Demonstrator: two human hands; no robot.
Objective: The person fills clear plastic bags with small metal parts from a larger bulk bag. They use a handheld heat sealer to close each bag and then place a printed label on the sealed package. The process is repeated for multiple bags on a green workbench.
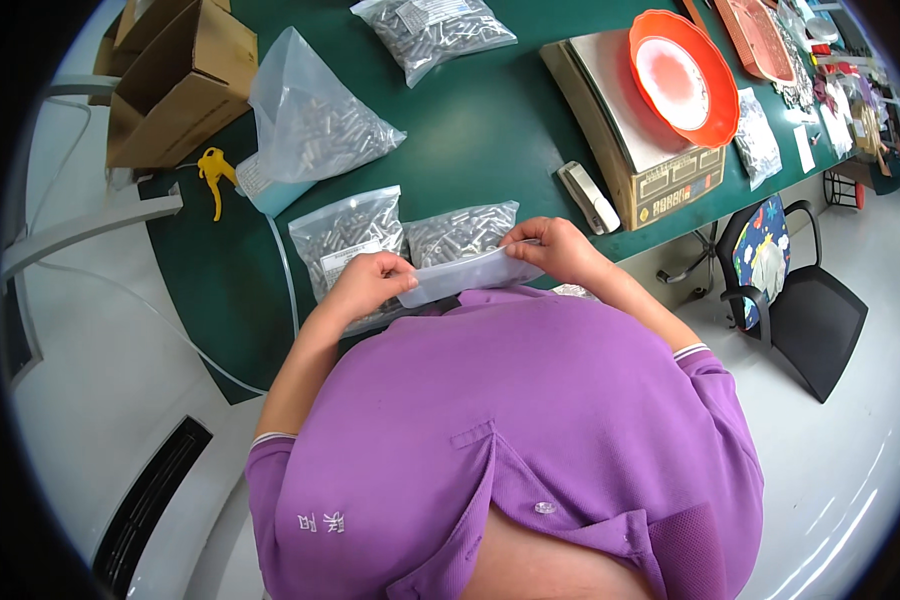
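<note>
A clear plastic bag (457,236) full of small metal cylinders lies at the table's near edge, its open-end strip turned toward me. My left hand (373,285) pinches the left corner of that strip. At the right corner, my right hand (558,250) grips the same strip between thumb and fingers. Just left of it lies another filled bag (348,232) with a white label, partly behind my left hand. Farther back, a larger clear bag (320,120) of metal pieces slumps over a light-blue object (270,185).
A yellow air blow gun (214,180) lies left near an open cardboard box (180,90). At right, a stapler (588,198) sits beside a carton-mounted flat plate (610,100) bearing a red dish (682,75). Another filled bag (435,30) lies far back. An office chair (800,300) stands right.
</note>
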